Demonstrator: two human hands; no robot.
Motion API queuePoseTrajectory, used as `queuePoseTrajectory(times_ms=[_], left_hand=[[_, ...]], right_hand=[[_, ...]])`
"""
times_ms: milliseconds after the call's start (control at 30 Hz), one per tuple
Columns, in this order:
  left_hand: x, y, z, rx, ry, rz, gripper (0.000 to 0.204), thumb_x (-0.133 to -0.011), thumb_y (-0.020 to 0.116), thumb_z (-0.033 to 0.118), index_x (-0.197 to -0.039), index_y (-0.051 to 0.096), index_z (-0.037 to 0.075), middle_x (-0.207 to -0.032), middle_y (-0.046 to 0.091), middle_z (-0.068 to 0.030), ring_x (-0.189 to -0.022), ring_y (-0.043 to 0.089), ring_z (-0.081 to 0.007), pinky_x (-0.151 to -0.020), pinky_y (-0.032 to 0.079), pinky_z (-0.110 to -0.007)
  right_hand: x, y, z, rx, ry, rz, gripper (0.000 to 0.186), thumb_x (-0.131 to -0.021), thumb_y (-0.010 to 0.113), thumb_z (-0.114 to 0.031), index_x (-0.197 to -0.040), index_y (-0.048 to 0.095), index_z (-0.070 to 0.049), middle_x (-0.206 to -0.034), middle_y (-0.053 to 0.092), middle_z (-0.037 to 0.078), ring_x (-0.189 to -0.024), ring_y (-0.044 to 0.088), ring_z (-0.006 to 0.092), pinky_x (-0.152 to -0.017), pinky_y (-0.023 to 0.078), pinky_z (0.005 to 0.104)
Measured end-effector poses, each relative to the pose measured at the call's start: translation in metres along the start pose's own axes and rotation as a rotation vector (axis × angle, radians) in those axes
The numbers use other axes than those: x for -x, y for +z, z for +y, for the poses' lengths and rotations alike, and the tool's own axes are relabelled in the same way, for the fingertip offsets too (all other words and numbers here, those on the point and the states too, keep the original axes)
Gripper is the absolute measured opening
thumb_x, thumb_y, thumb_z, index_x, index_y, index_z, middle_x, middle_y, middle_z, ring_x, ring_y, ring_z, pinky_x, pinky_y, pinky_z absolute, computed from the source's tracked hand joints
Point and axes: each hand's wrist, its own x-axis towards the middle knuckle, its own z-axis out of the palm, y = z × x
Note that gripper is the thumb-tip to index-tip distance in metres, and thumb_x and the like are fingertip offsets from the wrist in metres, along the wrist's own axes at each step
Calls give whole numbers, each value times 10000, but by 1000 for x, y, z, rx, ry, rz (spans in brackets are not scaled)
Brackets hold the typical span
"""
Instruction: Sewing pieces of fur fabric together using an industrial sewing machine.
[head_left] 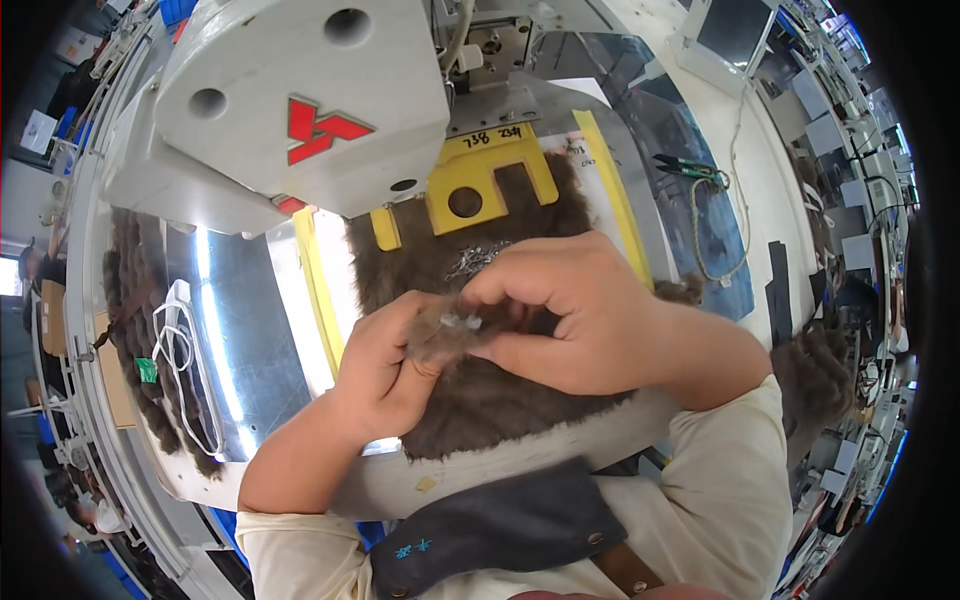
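My left hand (380,368) pinches one side of a small tuft-like piece of brown fur fabric (438,338), which has a whitish, shiny bit on it. From the other side, the fingers and thumb of my right hand (590,320) are closed on the same piece; its fingertips are partly hidden. Below both hands lies a larger sheet of brown fur fabric (510,405). A small heap of silvery bits (474,262), too small to name, rests on that sheet just beyond my hands. Farther back, a flat yellow plate (478,165) with cutouts presses on the fur.
A big white machine head (300,120) overhangs the far left of the work. Green-handled snips (688,168) and a cord (712,265) lie at the right. More fur (815,375) hangs at the right edge. White cable (175,335) sits at the left beside fur strips (140,300).
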Motion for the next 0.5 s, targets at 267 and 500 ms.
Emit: queuePoseTrajectory(times_ms=[267, 500], left_hand=[[-5, 3, -3, -297, 257, 31, 337, -765, 692, -8, -1095, 619, -1, -850, 631, -143, -734, 656, -355, -645, 528, -391], [-6, 4, -2, -307, 269, 13, 335, -721, 711, -14, -1046, 631, -1, -835, 626, -143, -717, 651, -346, -619, 519, -385]], right_hand=[[2, -24, -1, -82, -18, 30, 248, -806, 834, -83, -1029, 747, -18, -879, 705, 76, -723, 691, 164, -630, 541, 258], [1, -19, 3, -44, -37, -94, 136, -831, 753, -137, -920, 722, -39, -825, 691, 106, -712, 682, 254, -668, 544, 348]])
